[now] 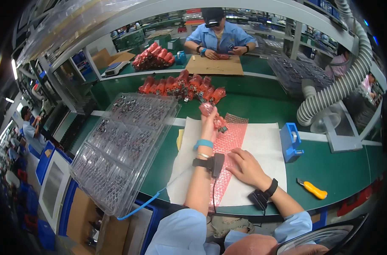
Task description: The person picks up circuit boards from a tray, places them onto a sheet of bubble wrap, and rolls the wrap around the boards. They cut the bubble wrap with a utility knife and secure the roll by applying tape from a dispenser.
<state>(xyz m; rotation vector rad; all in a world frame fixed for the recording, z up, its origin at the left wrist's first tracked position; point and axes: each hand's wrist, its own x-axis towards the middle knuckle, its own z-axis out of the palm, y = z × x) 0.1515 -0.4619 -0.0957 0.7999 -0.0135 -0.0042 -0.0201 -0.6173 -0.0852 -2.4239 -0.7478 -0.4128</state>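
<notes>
My left hand [208,120] reaches forward, its fingers closed round a small bundle in red bubble wrap [206,109]. Small dark metallic parts show near the hand. Just beyond it lies a pile of similar red wrapped bundles [182,85], with metal ends poking out of some. Under my left forearm a sheet of red bubble wrap [233,131] stretches across a white paper mat [265,144]. My right hand [247,168] rests at the sheet's right edge, fingers outstretched and nothing in its grasp. The left forearm hides part of the sheet.
Clear plastic trays of small metal parts [125,140] stand at the left. On the right are a blue tape dispenser [290,142], a yellow utility knife [314,189] and a grey flexible duct [342,91]. A co-worker [221,36] sits opposite, near another red pile [153,57].
</notes>
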